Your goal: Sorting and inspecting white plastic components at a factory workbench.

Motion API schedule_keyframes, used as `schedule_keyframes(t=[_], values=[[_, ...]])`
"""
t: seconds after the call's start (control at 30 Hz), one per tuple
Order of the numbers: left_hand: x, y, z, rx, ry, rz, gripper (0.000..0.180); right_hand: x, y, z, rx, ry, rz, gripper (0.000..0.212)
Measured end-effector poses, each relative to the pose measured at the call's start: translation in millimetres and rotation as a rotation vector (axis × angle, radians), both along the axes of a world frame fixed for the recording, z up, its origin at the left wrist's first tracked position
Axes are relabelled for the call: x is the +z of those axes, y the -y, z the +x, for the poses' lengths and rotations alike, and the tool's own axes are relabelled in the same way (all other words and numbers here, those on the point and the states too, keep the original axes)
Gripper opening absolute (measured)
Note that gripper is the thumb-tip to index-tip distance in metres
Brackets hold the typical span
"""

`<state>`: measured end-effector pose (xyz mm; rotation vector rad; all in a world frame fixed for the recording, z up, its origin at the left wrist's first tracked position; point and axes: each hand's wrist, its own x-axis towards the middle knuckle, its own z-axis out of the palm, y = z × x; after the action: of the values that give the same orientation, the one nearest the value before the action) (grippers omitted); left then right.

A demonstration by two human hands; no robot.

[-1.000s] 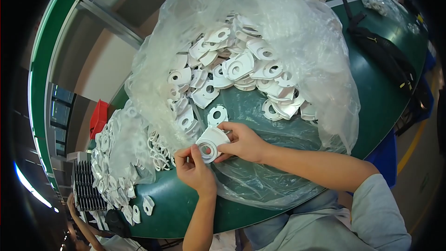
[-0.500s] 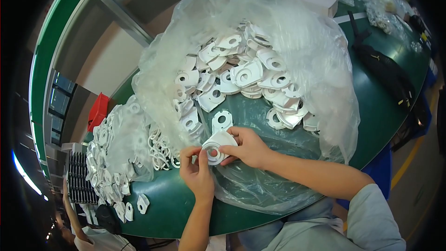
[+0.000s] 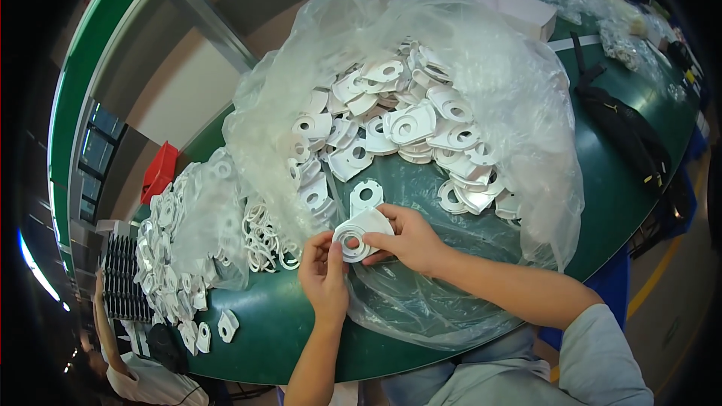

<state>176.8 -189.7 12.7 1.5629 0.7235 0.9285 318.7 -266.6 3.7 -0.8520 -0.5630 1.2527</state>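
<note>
Part [image 3: 368, 224]: white, ring end plus flat plate end, held up between both hands, ring face to camera
Right hand [image 3: 414, 239]: pinching plate side, thumb on top face, fingers curled under the edge
Left hand [image 3: 325, 271]: thumb and index drawn in on ring's left rim, looks like a light pinch; underside contact hidden
Weight: should be light, one hand would carry it
Stiffness: reads as rigid moulded plastic, little flex expected; thin edges might chip if squeezed hard
Surface: smooth, slight sheen, probably a bit slippery
Hold points: plate between right thumb and fingers for the firm grip, outer rim for left; I'd keep pressure off the thin lip round the hole
Spare [image 3: 368, 209]: lies just beyond the right fingertips, similar white piece with a hole; cannot tell if it touches the held one
Pile [image 3: 406, 126]: farther out ahead of both hands, many like parts, overlapping
Bag [image 3: 519, 105]: clear, round the pile, loose sheet reaching back under right forearm; soft, could snag
Loops [image 3: 263, 240]: white tangle near left hand, on its left
Heap [image 3: 173, 256]: well left of left hand, small white pieces, partly under film
Table [image 3: 263, 331]: green, below both hands
</note>
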Motion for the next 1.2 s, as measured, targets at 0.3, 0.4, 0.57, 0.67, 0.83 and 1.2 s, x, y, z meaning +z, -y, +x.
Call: schedule_keyframes(t=[0.3,0.4,0.57,0.67,0.83,1.2], values=[[0.0,-1.2,-2.5,-0.024,-0.003,-0.003,0.015,-1.0,1.5,0.7,0.043,0.030,-0.001,0.029],[0.9,-2.1,-4.1,-0.047,-0.012,0.002,0.019,-1.2,2.1,-0.4,0.022,0.065,0.016,0.029],[3.4,-3.7,-0.5,0.072,-0.018,0.245,0.019,-3.1,1.8,-5.3,-0.008,0.068,0.050,0.028],[6.5,-6.5,-1.9,0.116,-0.084,0.498,0.016,-6.2,2.1,-6.3,0.004,0.178,0.064,0.025],[5.4,-8.7,-4.3,0.157,-0.103,0.552,0.015,-3.6,2.9,-6.6,0.030,-0.013,0.088,0.023],[7.6,-8.2,-4.3,0.172,-0.099,0.611,0.014,-6.9,1.3,-4.9,0.036,-0.024,0.101,0.025]])
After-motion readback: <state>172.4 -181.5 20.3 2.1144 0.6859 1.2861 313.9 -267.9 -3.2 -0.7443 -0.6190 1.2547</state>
